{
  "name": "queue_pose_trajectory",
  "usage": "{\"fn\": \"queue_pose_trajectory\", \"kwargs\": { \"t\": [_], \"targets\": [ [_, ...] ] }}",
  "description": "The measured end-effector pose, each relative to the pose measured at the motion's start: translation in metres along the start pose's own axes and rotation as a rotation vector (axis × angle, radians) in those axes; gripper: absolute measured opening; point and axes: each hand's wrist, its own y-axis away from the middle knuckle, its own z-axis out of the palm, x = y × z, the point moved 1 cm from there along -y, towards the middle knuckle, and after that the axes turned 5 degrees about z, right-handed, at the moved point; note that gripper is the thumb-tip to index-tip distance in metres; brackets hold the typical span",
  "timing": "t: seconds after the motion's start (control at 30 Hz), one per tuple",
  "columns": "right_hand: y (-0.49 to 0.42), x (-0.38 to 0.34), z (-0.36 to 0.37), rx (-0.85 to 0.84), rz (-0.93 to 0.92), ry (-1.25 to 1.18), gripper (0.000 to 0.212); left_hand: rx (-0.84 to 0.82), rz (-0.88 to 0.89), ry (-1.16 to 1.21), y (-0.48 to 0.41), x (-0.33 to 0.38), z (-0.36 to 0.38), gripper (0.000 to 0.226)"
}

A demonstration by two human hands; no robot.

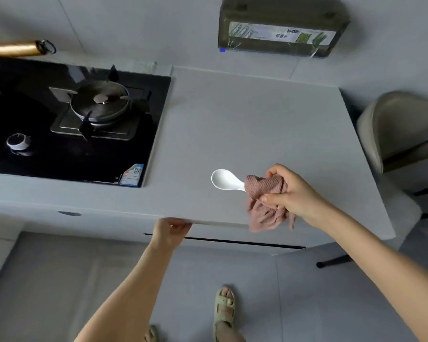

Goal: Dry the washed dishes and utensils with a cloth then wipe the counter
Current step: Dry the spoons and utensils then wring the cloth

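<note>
A white spoon (224, 180) with a deep rounded bowl points left, its handle wrapped inside a bunched pink ribbed cloth (265, 206). The right hand (290, 191) grips both above the bare grey counter (245, 124), near its front edge, and the cloth's loose end hangs down.

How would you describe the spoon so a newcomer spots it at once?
Over the grey counter right of the black stove, the right hand grips a pink cloth near the front edge. The spoon pokes left out of that cloth, the only white thing there.
</note>
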Motion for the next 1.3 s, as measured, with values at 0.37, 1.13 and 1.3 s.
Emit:
{"fn": "queue_pose_trajectory", "kwargs": {
  "t": [0.37, 1.13, 1.3],
  "targets": [
    [-0.005, 0.046, -0.012, -0.077, 0.006, -0.169, 0.056, -0.041, 0.121, 0.199, 0.007, -0.032, -0.001, 0.026],
    [0.055, 0.120, 0.135, -0.243, 0.133, -0.195, 0.035, 0.248, -0.043, -1.352, 0.125, -0.073, -0.158, 0.048],
    [0.056, 0.122, 0.162, -0.255, 0.162, -0.337, 0.037, 0.107, 0.140, -1.143, 0.122, -0.054, -0.109, 0.036]
  ]
}}
